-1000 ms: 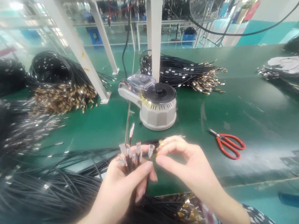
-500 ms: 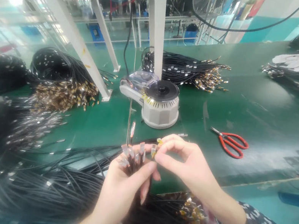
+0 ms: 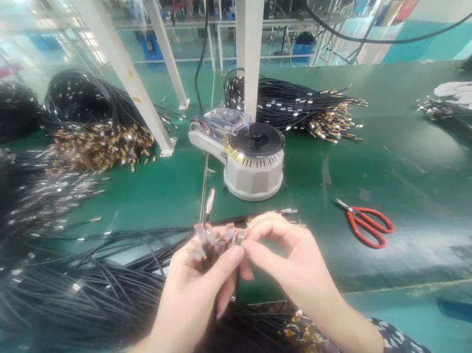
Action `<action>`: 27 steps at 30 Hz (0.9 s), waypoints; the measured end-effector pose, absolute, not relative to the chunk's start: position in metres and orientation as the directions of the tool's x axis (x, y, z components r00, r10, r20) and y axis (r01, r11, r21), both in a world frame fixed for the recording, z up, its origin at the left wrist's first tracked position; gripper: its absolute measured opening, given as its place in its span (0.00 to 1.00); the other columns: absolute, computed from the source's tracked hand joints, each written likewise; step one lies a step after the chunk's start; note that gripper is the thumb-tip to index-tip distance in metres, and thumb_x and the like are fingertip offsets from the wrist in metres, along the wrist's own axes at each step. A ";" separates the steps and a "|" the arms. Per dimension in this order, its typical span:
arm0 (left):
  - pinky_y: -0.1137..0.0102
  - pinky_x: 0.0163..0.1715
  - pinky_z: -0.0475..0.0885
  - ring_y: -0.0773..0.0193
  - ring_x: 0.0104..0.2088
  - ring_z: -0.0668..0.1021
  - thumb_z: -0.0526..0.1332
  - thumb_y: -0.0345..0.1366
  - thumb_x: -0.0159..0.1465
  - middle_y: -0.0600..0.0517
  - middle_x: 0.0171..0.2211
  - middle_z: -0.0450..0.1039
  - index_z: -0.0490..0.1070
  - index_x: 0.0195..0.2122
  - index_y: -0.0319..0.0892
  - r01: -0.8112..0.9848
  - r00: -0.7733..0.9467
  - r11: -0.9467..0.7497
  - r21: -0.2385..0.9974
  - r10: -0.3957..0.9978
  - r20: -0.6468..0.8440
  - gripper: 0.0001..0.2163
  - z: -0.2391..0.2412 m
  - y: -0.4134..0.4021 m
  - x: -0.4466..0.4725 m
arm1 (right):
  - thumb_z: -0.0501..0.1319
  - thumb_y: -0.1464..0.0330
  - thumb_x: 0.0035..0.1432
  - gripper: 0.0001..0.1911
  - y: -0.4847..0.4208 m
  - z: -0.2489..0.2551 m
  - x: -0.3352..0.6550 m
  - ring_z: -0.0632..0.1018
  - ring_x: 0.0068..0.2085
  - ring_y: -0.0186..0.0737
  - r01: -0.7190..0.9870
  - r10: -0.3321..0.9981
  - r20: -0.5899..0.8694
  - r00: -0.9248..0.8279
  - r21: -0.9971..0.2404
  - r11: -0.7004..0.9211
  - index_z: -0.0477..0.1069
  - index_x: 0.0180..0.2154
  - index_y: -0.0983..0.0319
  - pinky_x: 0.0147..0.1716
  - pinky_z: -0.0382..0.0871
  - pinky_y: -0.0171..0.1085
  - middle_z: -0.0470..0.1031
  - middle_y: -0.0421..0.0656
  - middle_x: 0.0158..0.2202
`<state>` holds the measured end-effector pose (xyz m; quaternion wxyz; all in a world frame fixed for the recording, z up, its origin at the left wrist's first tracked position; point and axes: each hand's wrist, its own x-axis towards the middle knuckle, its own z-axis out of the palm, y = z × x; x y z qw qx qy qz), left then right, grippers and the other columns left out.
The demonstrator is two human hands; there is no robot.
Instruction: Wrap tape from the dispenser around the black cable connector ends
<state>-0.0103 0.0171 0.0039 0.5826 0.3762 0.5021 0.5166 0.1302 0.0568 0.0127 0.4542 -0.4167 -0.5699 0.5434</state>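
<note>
My left hand [image 3: 192, 290] is closed around several black cables [image 3: 214, 253], whose ends carry clear and silvery tips that stand up above the fingers. My right hand [image 3: 280, 248] pinches at a small silvery and yellowish cable end [image 3: 241, 236] beside the left thumb. Its fingertips almost meet the left hand's, and exactly what sits between them is partly hidden. Under both hands, a thick bundle of black cables [image 3: 105, 293] runs across the table edge and my lap. Yellowish cable ends [image 3: 308, 335] stick out of that bundle below my right forearm.
On the green table [image 3: 313, 227] a round white tape dispenser [image 3: 253, 170] stands ahead of my hands. Red-handled scissors [image 3: 369, 224] lie to the right. More cable bundles lie behind the dispenser [image 3: 294, 107] and at left [image 3: 96, 140]. White posts [image 3: 252, 45] rise from the table.
My right hand has moved slightly closer to the left, and the cable end at its fingertips now sits nearer the left thumb. My left hand still holds the cables.
</note>
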 end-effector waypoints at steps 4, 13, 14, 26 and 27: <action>0.77 0.12 0.51 0.76 0.11 0.59 0.62 0.39 0.63 0.59 0.13 0.62 0.71 0.27 0.39 -0.217 -0.062 0.183 0.959 0.978 -0.200 0.10 0.005 0.021 -0.010 | 0.63 0.69 0.54 0.10 0.058 0.016 0.129 0.74 0.33 0.39 -0.013 0.962 0.070 -0.265 -0.998 0.069 0.68 0.22 0.60 0.42 0.67 0.41 0.70 0.37 0.21; 0.76 0.10 0.46 0.79 0.09 0.55 0.64 0.40 0.61 0.56 0.16 0.69 0.71 0.26 0.38 -0.240 -0.068 0.212 0.947 0.970 -0.234 0.11 0.009 0.022 -0.009 | 0.64 0.71 0.53 0.08 0.059 0.013 0.129 0.74 0.35 0.39 -0.046 0.963 0.081 -0.258 -0.996 0.072 0.70 0.23 0.61 0.43 0.66 0.42 0.72 0.39 0.25; 0.76 0.10 0.47 0.79 0.09 0.55 0.64 0.39 0.60 0.57 0.15 0.67 0.72 0.28 0.38 -0.238 -0.078 0.207 0.949 0.970 -0.231 0.10 0.010 0.022 -0.009 | 0.64 0.71 0.53 0.08 0.059 0.013 0.129 0.74 0.35 0.39 -0.047 0.963 0.086 -0.255 -0.996 0.076 0.70 0.24 0.61 0.43 0.66 0.42 0.72 0.39 0.25; 0.80 0.09 0.49 0.81 0.08 0.55 0.69 0.36 0.53 0.55 0.19 0.72 0.69 0.31 0.39 -0.308 -0.038 0.279 0.910 0.952 -0.304 0.10 0.017 0.023 -0.010 | 0.65 0.71 0.52 0.07 0.059 0.012 0.128 0.74 0.37 0.38 -0.020 0.970 0.096 -0.222 -0.995 0.094 0.71 0.23 0.61 0.43 0.66 0.40 0.72 0.39 0.31; 0.80 0.09 0.49 0.82 0.08 0.55 0.69 0.35 0.53 0.55 0.19 0.72 0.69 0.29 0.39 -0.312 -0.035 0.300 0.901 0.945 -0.327 0.10 0.017 0.024 -0.011 | 0.65 0.71 0.52 0.07 0.058 0.011 0.128 0.74 0.37 0.38 -0.006 0.972 0.104 -0.212 -0.994 0.105 0.71 0.24 0.61 0.44 0.66 0.40 0.72 0.40 0.32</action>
